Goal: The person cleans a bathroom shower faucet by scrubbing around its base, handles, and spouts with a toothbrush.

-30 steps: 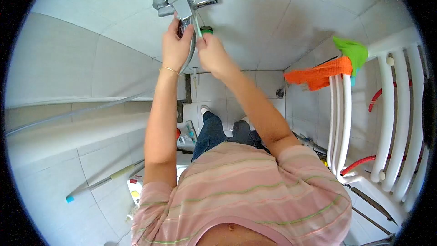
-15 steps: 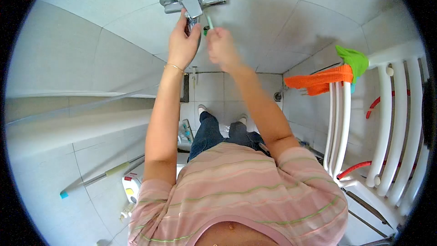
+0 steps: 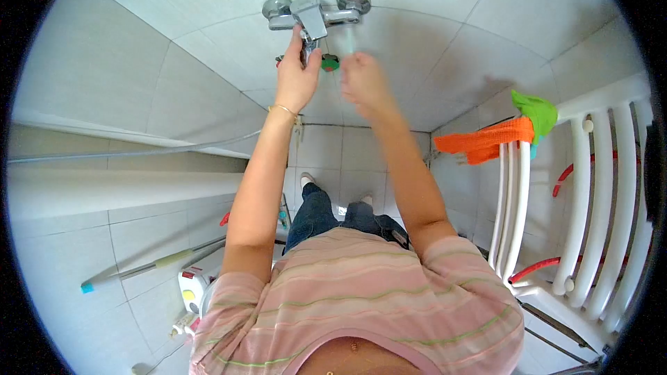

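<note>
A chrome mixer tap [image 3: 309, 17] is fixed to the tiled wall at the top of the head view. My left hand [image 3: 297, 82] is closed around the chrome fitting [image 3: 307, 43] under the tap's lever, thumb on one side and fingers on the other. To its right, my right hand [image 3: 364, 82] is a fist on a thin pale stick [image 3: 349, 38], which points up toward the tap's right arm. Motion smears the stick, and its tip cannot be made out. Between the hands, a green valve knob [image 3: 330, 62] shows on the wall.
A white towel radiator [image 3: 580, 194] stands on the right, with an orange cloth [image 3: 486, 140] and a green cloth [image 3: 536, 112] over it. At the left, a grey hose [image 3: 139, 153] crosses the view. A long pole [image 3: 163, 262] lies lower left beside a white bottle [image 3: 191, 288].
The view has shifted, so the tap sits lower and further right. My right hand has moved away from my left with the pale stick, uncovering the green knob. My left hand keeps its grip.
</note>
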